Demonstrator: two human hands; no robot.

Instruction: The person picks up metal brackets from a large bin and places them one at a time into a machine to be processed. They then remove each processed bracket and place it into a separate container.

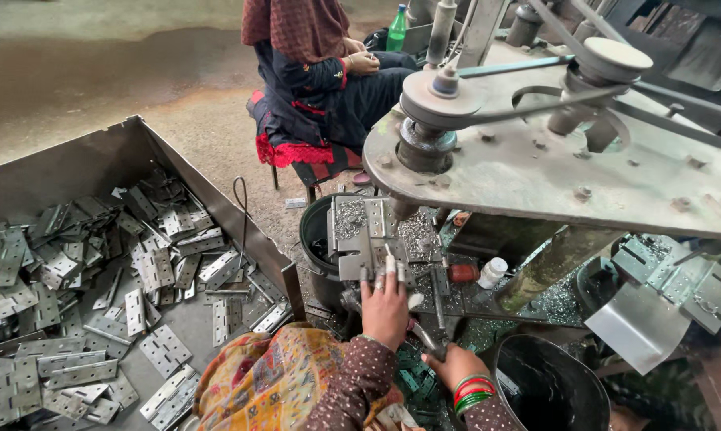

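Pressing down with my left hand (386, 307), I have my fingers spread flat over a metal hinge (366, 254) that lies on the jig plate of the drilling machine (536, 160), just under its spindle (402, 209). That grip is open, not closed around anything; the fingertips (379, 279) only pin the near edge of the hinge. The hinge lies straight ahead of this hand, its long axis running away from me toward the spindle, so the left is plainly the nearer hand. My right hand (454, 365) sits lower and to the right, curled around what looks like a thin lever or handle (421, 338) (how tightly it is closed I cannot tell, since the fingers are partly hidden). Off to my left, well apart from the machine, a big metal tray (97, 160) holds a heap of loose hinges (81, 295). Beyond the machine another person (312, 72) sits on a stool, hands in the lap.
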